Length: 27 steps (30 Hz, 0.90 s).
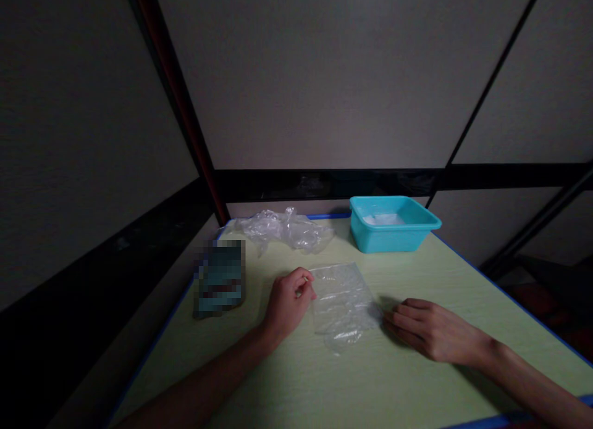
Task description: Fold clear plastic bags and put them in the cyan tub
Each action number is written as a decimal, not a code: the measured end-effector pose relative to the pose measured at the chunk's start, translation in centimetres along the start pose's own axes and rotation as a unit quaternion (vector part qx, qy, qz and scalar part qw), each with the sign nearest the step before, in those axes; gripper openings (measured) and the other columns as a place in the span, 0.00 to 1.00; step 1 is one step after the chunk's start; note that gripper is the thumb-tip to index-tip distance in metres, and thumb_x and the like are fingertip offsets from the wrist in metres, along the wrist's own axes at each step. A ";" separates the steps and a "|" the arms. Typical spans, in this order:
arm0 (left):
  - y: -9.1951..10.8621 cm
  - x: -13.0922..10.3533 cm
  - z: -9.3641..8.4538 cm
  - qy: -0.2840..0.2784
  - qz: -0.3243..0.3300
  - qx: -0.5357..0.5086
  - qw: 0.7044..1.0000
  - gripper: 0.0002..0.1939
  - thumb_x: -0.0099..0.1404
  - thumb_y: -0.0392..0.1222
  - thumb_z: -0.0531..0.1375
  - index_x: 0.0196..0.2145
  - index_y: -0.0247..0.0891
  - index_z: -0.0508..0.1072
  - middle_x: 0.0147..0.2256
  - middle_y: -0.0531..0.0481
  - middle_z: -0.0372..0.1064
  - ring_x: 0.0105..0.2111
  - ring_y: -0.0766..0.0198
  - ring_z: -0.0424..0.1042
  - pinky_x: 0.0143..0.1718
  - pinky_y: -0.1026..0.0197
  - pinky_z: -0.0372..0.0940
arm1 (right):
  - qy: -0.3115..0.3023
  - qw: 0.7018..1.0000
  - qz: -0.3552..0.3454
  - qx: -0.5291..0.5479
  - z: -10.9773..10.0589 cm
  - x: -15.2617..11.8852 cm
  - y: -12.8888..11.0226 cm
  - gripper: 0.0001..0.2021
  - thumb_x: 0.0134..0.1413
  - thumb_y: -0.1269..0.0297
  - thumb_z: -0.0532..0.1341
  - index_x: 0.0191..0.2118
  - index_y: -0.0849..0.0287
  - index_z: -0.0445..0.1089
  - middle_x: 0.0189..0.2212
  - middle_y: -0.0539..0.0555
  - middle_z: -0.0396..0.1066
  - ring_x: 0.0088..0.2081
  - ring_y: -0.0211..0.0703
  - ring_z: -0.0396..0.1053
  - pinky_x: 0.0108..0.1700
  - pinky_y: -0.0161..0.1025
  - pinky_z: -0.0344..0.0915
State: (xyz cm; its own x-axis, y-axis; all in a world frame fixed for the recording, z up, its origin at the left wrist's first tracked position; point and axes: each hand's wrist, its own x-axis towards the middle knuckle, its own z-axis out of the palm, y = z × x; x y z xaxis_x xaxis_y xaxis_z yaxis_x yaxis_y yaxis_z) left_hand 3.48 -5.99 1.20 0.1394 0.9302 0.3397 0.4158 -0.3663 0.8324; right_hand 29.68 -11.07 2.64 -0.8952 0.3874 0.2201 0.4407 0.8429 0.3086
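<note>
A clear plastic bag [343, 299] lies flat and slightly wrinkled on the pale green table, between my two hands. My left hand [290, 299] is at the bag's left edge, its thumb and fingers curled together on the upper left part of the film. At the lower right corner, the fingertips of my right hand [424, 327] are pressed together on the bag's edge, palm down. Nothing else shows in either hand.
Crumpled clear plastic [282, 229] lies at the table's back left. A turquoise basin [391, 237] with something white inside stands at the back right. A blurred-out flat item [220, 281] rests near the left edge of the table [296, 392]. Walls rise behind and left.
</note>
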 end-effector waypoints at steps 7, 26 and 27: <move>-0.2 -0.1 0.1 -0.015 0.005 -0.002 1.000 0.05 0.53 0.33 0.49 0.25 0.36 0.64 0.17 0.54 0.67 0.18 0.66 0.68 0.19 0.69 0.56 | 0.003 1.000 -0.011 -0.007 0.2 -0.7 0.2 0.14 0.59 0.74 0.45 0.37 0.63 0.68 0.32 0.56 0.69 0.30 0.40 0.64 0.30 0.39 0.60; -0.4 0.0 0.2 -0.023 -0.002 -0.010 1.000 0.05 0.52 0.33 0.50 0.25 0.37 0.64 0.17 0.55 0.67 0.18 0.67 0.67 0.18 0.70 0.54 | 0.028 0.999 0.026 0.016 0.3 -0.5 -0.4 0.14 0.59 0.75 0.44 0.39 0.66 0.66 0.36 0.60 0.70 0.33 0.40 0.68 0.35 0.37 0.68; -0.5 0.0 0.2 -0.023 -0.003 -0.013 1.000 0.05 0.51 0.33 0.50 0.25 0.37 0.64 0.17 0.55 0.67 0.18 0.67 0.67 0.18 0.70 0.54 | 0.030 0.999 0.028 0.017 0.3 -0.5 -0.5 0.14 0.59 0.76 0.44 0.40 0.65 0.66 0.38 0.61 0.70 0.34 0.40 0.68 0.36 0.37 0.68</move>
State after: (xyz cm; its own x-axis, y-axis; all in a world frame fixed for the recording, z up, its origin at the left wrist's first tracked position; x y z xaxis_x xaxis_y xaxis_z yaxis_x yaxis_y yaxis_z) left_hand 3.45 -5.82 0.73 0.1786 0.9320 0.3153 0.3925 -0.3613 0.8458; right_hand 29.87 -11.56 2.14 -0.8633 0.4114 0.2922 0.4863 0.8331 0.2636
